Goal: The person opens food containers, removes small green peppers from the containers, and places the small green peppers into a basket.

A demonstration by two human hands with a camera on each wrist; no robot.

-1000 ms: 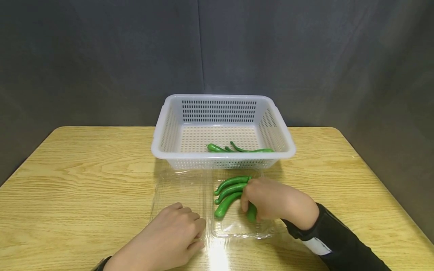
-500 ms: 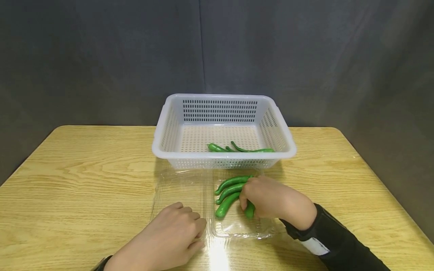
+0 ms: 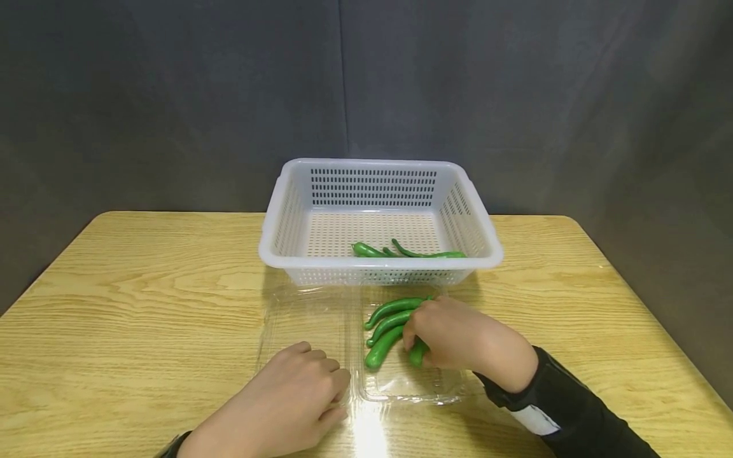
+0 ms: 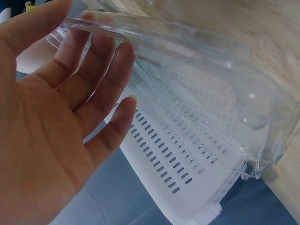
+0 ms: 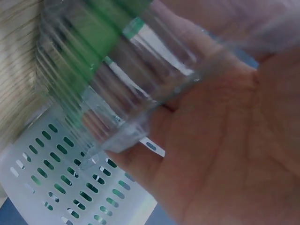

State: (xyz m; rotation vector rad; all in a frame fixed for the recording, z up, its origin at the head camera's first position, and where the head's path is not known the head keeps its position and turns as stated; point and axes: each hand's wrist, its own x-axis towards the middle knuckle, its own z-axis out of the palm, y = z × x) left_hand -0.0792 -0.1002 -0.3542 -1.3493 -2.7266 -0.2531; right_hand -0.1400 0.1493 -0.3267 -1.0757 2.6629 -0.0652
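Right hand (image 3: 458, 337): shifts slightly toward the basket (image 3: 487, 245), from lower in the clear tray (image 3: 401, 391) a second ago. Gripped pepper (image 3: 417, 355): drawn leftward, its tip now just beside the nearest loose pepper (image 3: 382, 346), the gap narrower than before.

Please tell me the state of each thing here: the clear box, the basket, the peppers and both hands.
Clear clamshell box: open, lying flat.
White basket: upright, holding peppers.
Peppers in basket: lying loose.
Peppers in box: side by side in right half.
Right hand: gripping one pepper.
Left hand: resting on the box, holding nothing.
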